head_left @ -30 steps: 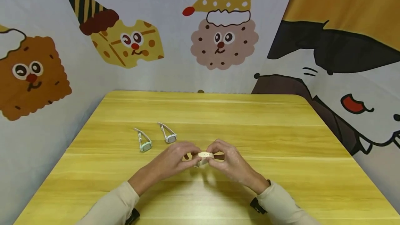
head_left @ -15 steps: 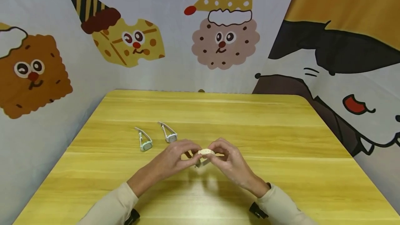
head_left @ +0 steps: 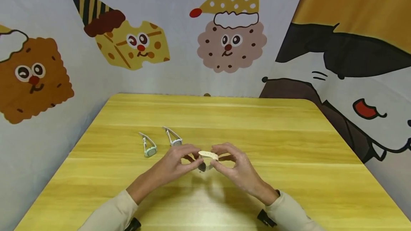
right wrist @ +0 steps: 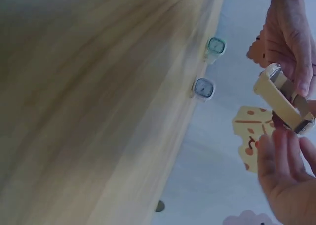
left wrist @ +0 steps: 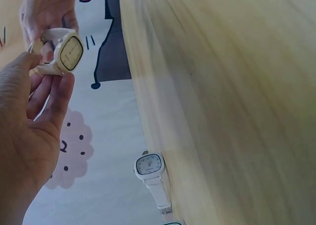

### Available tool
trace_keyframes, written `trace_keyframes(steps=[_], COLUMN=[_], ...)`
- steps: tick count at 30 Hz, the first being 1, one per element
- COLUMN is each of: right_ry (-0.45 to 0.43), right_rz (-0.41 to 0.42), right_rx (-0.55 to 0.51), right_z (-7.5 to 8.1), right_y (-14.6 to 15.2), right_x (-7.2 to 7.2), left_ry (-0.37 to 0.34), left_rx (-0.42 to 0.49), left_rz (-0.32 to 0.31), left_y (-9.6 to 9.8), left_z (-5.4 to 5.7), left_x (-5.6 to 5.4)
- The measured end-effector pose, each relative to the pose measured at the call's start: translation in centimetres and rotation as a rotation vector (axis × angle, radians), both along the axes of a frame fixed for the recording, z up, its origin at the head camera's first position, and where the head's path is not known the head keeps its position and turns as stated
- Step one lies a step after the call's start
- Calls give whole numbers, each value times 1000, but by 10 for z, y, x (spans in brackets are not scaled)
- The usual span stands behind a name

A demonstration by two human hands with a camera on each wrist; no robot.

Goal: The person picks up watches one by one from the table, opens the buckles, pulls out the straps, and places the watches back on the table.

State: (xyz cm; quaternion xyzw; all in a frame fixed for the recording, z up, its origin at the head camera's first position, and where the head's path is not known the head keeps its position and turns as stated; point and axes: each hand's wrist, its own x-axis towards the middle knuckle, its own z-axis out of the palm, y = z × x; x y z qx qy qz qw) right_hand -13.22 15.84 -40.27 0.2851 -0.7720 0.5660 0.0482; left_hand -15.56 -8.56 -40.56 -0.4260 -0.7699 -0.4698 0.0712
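A cream wristwatch (head_left: 208, 155) is held above the table between my two hands, its strap curved into a loop. My left hand (head_left: 179, 161) grips it from the left with thumb and fingers. At the other side, my right hand (head_left: 236, 165) has its thumb and fingertips on the strap. The left wrist view shows the held watch's squarish dial (left wrist: 72, 53) facing away from the palms. Two more watches lie beyond my left hand: a mint-green one (head_left: 150, 151) and a white one (head_left: 176, 142), partly covered by that hand.
The wood-grain table (head_left: 257, 124) spreads out around both hands. Behind it hangs a cloth backdrop (head_left: 179, 77) printed with cartoon figures. Dark bands with small devices are worn at both wrists.
My left hand has shifted slightly left. The watch has tilted, and its loop shows more openly between the hands. The two watches on the table stay put.
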Motion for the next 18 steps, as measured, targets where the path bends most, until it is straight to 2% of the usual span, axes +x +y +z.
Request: trace_keyframes(steps=[5,8,12,16,18], right_ry=[-38,-41,2,45,54], right_rz=[-59,-30,7,4,-6], right_rx=[11,-3,0,33,46], right_z=[-4,-5,-5,-4,-3], right_y=[2,2,2,2,2], right_x=[-3,-4,-6,-7,-7], left_ry=[-23,-24,-16,26,65], left_rx=[26,15,-57,-110,-116], left_rz=[28,32,63,89,81], left_y=[-2,-2,-2,3,7], left_z=[0,0,0,3,6], left_x=[1,1,3,3,2])
